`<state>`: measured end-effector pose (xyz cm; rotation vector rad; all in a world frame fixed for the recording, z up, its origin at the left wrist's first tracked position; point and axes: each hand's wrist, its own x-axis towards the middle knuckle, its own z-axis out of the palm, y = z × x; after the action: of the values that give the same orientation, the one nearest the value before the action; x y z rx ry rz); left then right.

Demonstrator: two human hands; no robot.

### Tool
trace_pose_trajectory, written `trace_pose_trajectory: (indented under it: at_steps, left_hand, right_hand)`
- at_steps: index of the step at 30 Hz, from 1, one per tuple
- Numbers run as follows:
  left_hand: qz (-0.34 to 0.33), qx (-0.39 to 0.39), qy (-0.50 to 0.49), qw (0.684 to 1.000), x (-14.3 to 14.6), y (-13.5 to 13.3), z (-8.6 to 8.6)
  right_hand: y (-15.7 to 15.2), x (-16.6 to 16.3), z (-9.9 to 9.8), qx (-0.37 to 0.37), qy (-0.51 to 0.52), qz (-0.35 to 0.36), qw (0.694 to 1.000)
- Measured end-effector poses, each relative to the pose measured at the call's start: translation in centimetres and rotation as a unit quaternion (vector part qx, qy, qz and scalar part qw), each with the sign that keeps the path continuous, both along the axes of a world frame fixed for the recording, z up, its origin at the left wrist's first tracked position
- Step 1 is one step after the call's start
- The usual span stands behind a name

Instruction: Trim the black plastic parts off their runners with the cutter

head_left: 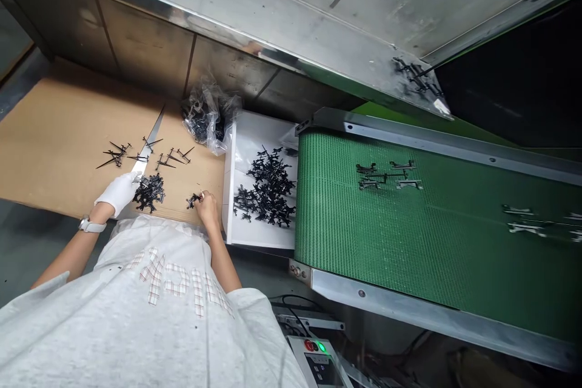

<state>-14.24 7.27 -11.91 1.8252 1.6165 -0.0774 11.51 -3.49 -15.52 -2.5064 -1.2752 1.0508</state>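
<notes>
From my remote seat: a worker's white-gloved left hand [116, 194] closes around what appears to be a steel blade [151, 142], its tip pointing across a cardboard sheet [54, 145] on the desk, just beside a clump of black moulded parts [148, 193]. The bare right hand [207, 207] is set in a tight pinch on a small black part [194, 199] at the sheet's near edge. Loose spiky pieces [170, 157] lie scattered between the hands and the far edge, a heap [268, 185] fills a white tray [230, 194], and a plastic bag [209, 118] sits behind it. More parts [388, 174] ride a green conveyor belt [364, 242]. In my judgement, a fine pinch works best here, with the blade kept clear of those fingers.
</notes>
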Motion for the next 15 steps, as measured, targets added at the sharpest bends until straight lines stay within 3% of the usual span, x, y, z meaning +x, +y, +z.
trace_pose_trajectory:
  at_steps: [7, 15]
  left_hand:
    - [0.025, -0.014, -0.119, 0.993, 1.8, -1.1, 2.4]
    - [0.045, -0.102, -0.260, 0.959, 5.3, -2.9, -0.4]
  right_hand:
    - [0.6, 0.1, 1.2, -0.020, -0.022, 0.002, 1.000]
    - [0.6, 0.4, 1.6, -0.013, -0.020, -0.017, 1.000]
